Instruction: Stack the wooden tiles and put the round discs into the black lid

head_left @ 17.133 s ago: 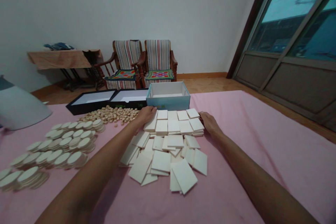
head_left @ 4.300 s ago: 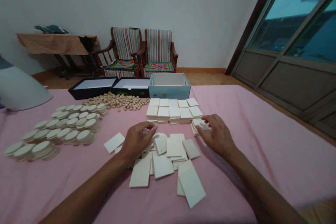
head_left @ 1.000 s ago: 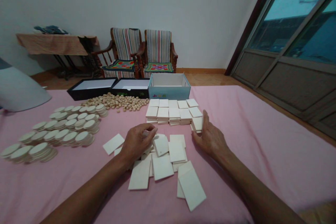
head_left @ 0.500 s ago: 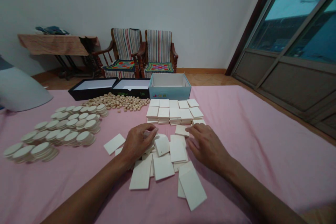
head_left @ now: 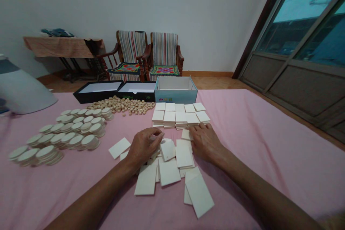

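Note:
My left hand [head_left: 145, 145] rests at the left of a loose pile of pale square wooden tiles [head_left: 169, 172]. Its thumb and fingers are curled together, and what they may hold is hidden. My right hand [head_left: 206, 140] is at the front right of several neat stacks of the same tiles [head_left: 180, 116]. Those fingers are bent close together over the nearest stack, with their tips partly hidden. A single small tile [head_left: 185, 134] shows beside them, partly covered by the hand. Longer tiles [head_left: 199, 196] overlap at the pile's near right.
Several stacks of round wooden discs [head_left: 78, 127] stand at the left. Behind them are a heap of small wooden pieces [head_left: 126, 105], two black box parts [head_left: 97, 97] and a light blue box [head_left: 175, 96]. A pink cloth [head_left: 258, 151] covers the surface. Two chairs [head_left: 164, 50] stand beyond.
My right hand has moved slightly left and forward, from the small tile's right edge to the front right stack, covering it. The left hand stays nearly still. The view has shifted slightly.

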A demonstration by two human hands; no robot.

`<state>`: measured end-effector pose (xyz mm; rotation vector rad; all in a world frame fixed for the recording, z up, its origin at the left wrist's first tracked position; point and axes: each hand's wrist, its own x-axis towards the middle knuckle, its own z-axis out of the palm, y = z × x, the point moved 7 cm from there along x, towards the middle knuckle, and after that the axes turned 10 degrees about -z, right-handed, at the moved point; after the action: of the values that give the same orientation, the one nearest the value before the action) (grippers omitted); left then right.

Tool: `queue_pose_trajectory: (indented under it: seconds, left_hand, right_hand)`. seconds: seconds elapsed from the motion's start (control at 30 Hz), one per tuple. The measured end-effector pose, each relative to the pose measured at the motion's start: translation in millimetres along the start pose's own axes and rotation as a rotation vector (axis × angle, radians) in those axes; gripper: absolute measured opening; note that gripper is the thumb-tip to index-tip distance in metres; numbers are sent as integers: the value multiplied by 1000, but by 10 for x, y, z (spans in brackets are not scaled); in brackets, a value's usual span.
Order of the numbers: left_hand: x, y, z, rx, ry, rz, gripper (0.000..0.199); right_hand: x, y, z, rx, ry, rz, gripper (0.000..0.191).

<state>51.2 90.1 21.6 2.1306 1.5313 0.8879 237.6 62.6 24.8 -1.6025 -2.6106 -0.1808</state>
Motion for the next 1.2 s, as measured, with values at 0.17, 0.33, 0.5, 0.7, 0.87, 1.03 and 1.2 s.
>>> queue_pose_trajectory:
  seconds: [0.17,0.33,0.5,0.7,0.87,1.03,1.2]
  left_hand:
    - [1,2,-11,-10,13,-5,22]
    - [8,5,-10,3,12,-16,22]
    - [10,1,-3,16,12,-4,22]
    - [5,-12,-2,8,19,0,21]
    - [7,-17,-2,1,20,-9,23]
    - [7,-5,-10,7,17,-5,22]
    - [6,5,-7,17,5,-4,22]
  right_hand:
    - [-30,0,-17,6,38,23,31]
    - [-224,251,-238,63,218,131,34]
    - [-465,679,-317,-41,278,362,39]
    - [-479,652,-244,-126,175,451,36]
    - [-477,617,-199,-127,159,449,42]
    - [-517,641,-146,-65,199,290,44]
    - [-532,683,-37,23,167,251,39]
